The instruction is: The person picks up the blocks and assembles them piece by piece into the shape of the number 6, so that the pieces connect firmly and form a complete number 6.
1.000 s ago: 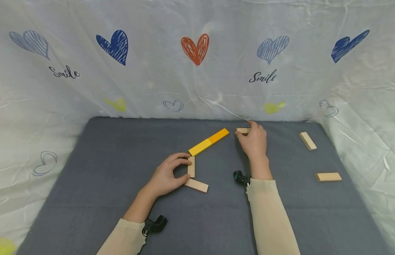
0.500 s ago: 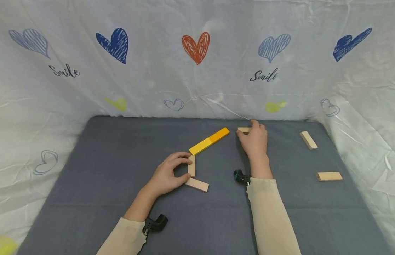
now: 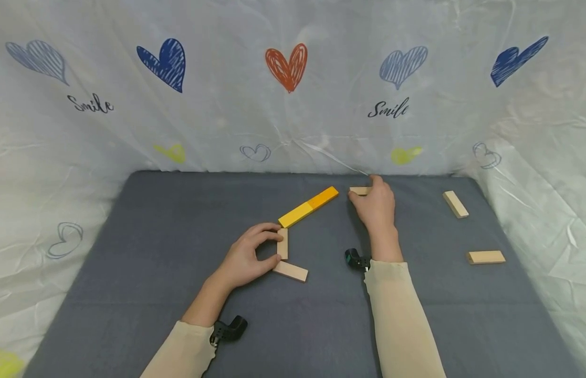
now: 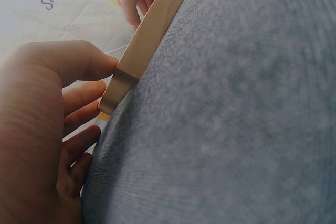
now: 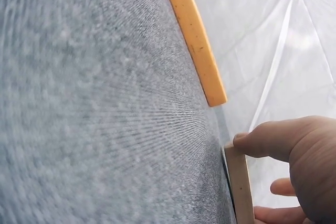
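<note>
My left hand [image 3: 248,256] holds a plain wooden block [image 3: 283,245] between thumb and fingers, the thumb at its near end. A second plain block [image 3: 293,271] slants away from that end, touching it or nearly so. From the far end, a yellow block [image 3: 295,214] and an orange block [image 3: 323,197] run end to end toward the back right. My right hand [image 3: 378,207] pinches another plain block [image 3: 359,190], just right of the orange one. In the right wrist view, the thumb presses this block's end [image 5: 240,182], and a gap separates it from the orange block [image 5: 197,45].
Two more plain blocks lie at the right of the grey cloth [image 3: 179,226], one farther back [image 3: 456,204] and one nearer [image 3: 486,257]. A white curtain [image 3: 217,121] printed with hearts hangs behind and at both sides.
Both hands keep their places on their blocks, and the blocks stay where they were. Only the head view shifts slightly.
</note>
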Motion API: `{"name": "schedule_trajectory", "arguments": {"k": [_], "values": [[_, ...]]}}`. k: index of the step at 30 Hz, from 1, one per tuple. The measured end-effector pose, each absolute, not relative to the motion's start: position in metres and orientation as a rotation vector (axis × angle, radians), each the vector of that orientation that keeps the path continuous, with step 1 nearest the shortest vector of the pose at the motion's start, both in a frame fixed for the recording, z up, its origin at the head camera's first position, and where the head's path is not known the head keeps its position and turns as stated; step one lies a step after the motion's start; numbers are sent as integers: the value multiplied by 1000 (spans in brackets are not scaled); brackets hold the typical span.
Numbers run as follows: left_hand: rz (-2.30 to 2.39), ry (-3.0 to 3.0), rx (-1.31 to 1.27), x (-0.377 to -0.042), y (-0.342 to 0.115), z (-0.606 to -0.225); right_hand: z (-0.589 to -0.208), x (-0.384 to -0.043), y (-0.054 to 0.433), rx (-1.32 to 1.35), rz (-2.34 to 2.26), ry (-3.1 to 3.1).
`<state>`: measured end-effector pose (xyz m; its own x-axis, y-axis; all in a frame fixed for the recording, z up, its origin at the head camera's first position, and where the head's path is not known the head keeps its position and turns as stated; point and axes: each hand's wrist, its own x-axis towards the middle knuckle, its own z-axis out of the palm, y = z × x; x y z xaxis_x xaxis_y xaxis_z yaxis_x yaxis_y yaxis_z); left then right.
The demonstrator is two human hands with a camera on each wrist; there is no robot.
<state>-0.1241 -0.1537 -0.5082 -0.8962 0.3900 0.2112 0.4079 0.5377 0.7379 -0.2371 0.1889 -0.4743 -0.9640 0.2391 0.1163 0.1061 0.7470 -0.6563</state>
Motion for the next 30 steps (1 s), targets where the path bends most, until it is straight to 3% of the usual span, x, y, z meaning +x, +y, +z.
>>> {"name": "schedule_trajectory", "arguments": {"k": [30], "values": [[-1309,-2751,-706,-125,-154,-507,-458,-195,168,-70,1106,-2767]]}}
